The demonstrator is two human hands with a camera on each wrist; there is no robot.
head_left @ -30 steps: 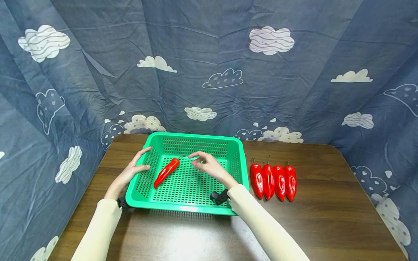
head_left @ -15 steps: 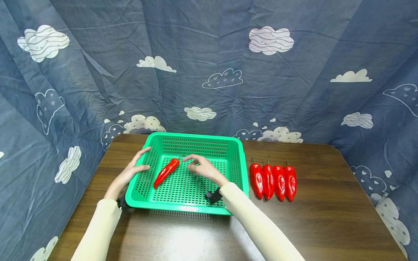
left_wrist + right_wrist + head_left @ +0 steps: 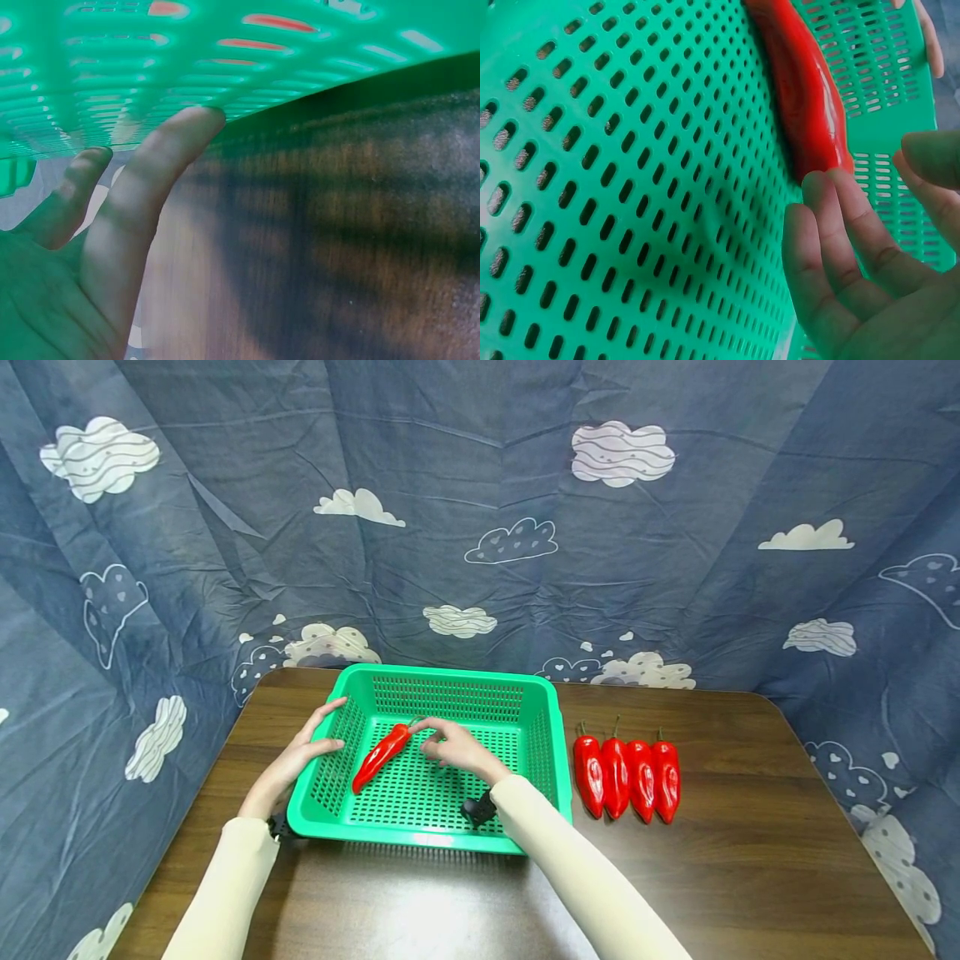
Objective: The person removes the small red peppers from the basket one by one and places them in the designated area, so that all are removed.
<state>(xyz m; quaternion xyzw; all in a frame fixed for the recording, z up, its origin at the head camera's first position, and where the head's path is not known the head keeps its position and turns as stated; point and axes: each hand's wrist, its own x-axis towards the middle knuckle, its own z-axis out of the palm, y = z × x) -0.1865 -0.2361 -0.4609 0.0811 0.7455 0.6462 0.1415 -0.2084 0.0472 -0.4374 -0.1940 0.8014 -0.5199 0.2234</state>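
Note:
A green plastic basket (image 3: 450,841) with slotted walls stands on the table. My left hand (image 3: 288,768) grips its left rim, thumb and a finger over the edge; in the left wrist view other fingers (image 3: 127,217) lie along the outside of the slotted wall. Inside the basket, on the left, one long red pepper (image 3: 381,760) lies slantwise with its stem toward the back. My right hand (image 3: 459,750) reaches over the basket floor, fingers slightly bent, fingertips right at the stem end. The right wrist view shows the thumb apart from the fingers and nothing between them.
Several red peppers (image 3: 617,777) lie side by side in a row on the brown wooden table (image 3: 735,827), just right of the basket. A blue cloud-patterned cloth (image 3: 480,468) hangs behind the table and along its sides.
My right hand has moved left inside the basket, from above its middle to the pepper's stem end. My left hand, the basket and the peppers have stayed in place.

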